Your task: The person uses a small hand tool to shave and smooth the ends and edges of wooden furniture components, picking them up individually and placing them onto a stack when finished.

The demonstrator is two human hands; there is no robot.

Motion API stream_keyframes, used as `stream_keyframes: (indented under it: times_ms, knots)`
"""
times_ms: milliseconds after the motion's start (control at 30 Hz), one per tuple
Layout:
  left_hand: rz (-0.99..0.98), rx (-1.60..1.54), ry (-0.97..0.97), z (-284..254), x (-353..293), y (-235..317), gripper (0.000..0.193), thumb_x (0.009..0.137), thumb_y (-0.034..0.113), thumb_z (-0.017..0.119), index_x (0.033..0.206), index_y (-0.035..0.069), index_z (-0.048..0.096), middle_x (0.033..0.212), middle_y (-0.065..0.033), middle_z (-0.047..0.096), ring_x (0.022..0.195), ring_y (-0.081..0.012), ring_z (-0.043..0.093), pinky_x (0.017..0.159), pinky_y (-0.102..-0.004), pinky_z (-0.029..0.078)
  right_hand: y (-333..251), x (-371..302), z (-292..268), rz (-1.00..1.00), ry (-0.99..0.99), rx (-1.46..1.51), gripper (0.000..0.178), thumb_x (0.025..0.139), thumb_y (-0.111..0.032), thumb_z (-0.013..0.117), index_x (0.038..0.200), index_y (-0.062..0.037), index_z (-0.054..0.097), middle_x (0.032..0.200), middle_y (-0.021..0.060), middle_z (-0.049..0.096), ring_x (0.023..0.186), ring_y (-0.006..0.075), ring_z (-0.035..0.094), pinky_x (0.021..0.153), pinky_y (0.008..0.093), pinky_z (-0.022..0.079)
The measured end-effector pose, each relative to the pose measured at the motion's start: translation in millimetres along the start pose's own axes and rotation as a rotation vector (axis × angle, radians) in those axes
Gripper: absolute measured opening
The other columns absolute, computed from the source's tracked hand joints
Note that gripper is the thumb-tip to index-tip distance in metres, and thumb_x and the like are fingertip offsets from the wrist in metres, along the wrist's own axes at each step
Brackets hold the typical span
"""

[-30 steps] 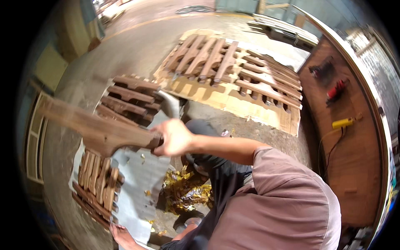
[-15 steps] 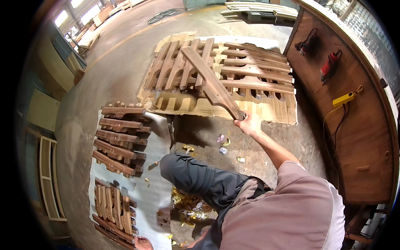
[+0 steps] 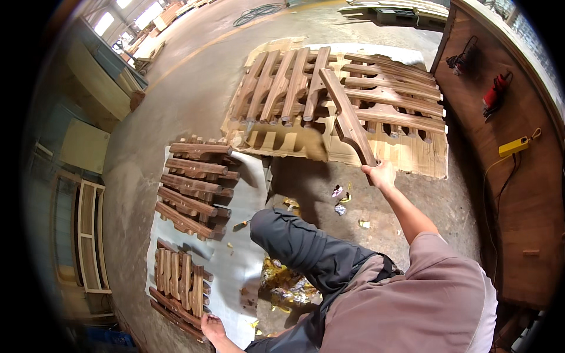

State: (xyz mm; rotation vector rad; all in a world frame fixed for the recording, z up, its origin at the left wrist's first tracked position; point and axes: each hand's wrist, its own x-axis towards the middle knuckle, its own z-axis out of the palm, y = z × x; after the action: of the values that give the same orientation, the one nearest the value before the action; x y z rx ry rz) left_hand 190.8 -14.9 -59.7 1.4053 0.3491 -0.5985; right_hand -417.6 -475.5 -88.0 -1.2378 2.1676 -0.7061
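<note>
A long, brown wooden bar [image 3: 348, 120] slants above flat tan cardboard [image 3: 415, 157], its long axis running away and leftward from the right hand [image 3: 381, 174], which clasps its near end. It is grained, its left edge curved. Whether the left hand [image 3: 212, 326] grips anything, I cannot tell.

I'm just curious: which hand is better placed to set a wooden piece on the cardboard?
Probably the right hand: it grips a wooden piece extended toward the cardboard. The left hand is beside the lower-left stack, farther away.
</note>
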Motion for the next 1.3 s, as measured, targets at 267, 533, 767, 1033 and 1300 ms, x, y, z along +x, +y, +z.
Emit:
stream_keyframes:
  times_ms: [267, 533, 767, 1033, 1300]
  knots:
    - [0.362, 0.246, 0.11, 34, -69, -4, 0.018, 0.087, 0.006, 0.062, 0.105, 0.006, 0.059, 0.084, -0.0015, 0.057, 0.073, -0.0117, 0.052, 0.065, -0.0278, 0.043, -28, -6, 7, 0.015, -0.054, -0.008, 0.051, 0.064, -0.045, 0.077, 0.086, 0.0006, 0.074, 0.085, 0.0234, 0.072, 0.088, 0.0362, 0.071, 0.083, 0.0424, 0.055]
    - [0.496, 0.314, -0.107, 42, -55, -12, 0.021, 0.088, 0.004, 0.059, 0.109, 0.007, 0.059, 0.082, -0.0016, 0.056, 0.069, -0.0124, 0.05, 0.063, -0.0286, 0.04, -34, 1, 22, 0.145, 0.064, 0.202, 0.056, 0.063, -0.044, 0.077, 0.095, 0.0012, 0.072, 0.093, 0.0246, 0.071, 0.093, 0.0361, 0.07, 0.086, 0.0427, 0.054]
    - [1.267, 0.632, -0.782, 24, -20, 0, 0.027, 0.083, 0.002, 0.066, 0.108, -0.008, 0.065, 0.099, -0.0159, 0.066, 0.083, -0.0287, 0.06, 0.064, -0.0379, 0.049, 9, 38, 0, 0.264, 0.233, 0.133, 0.053, 0.066, -0.046, 0.077, 0.095, -0.002, 0.072, 0.092, 0.0218, 0.072, 0.093, 0.0368, 0.069, 0.085, 0.0442, 0.053]
    - [0.518, 0.685, -0.226, 32, -22, -30, 0.029, 0.083, 0.002, 0.066, 0.11, -0.008, 0.065, 0.103, -0.0175, 0.065, 0.086, -0.0294, 0.06, 0.068, -0.0386, 0.05, 48, 100, -35, 0.387, 0.451, 0.016, 0.053, 0.065, -0.043, 0.072, 0.097, -0.001, 0.073, 0.093, 0.0249, 0.071, 0.095, 0.0384, 0.069, 0.086, 0.0458, 0.053]
    - [0.334, 0.735, -0.214, 60, 5, -40, 0.031, 0.084, 0.002, 0.065, 0.113, -0.007, 0.064, 0.107, -0.0191, 0.064, 0.09, -0.0305, 0.06, 0.074, -0.0396, 0.051, 65, 147, -44, 0.558, 0.514, 0.048, 0.056, 0.069, -0.047, 0.069, 0.101, -0.0015, 0.072, 0.1, 0.0249, 0.07, 0.1, 0.0389, 0.067, 0.089, 0.0458, 0.052]
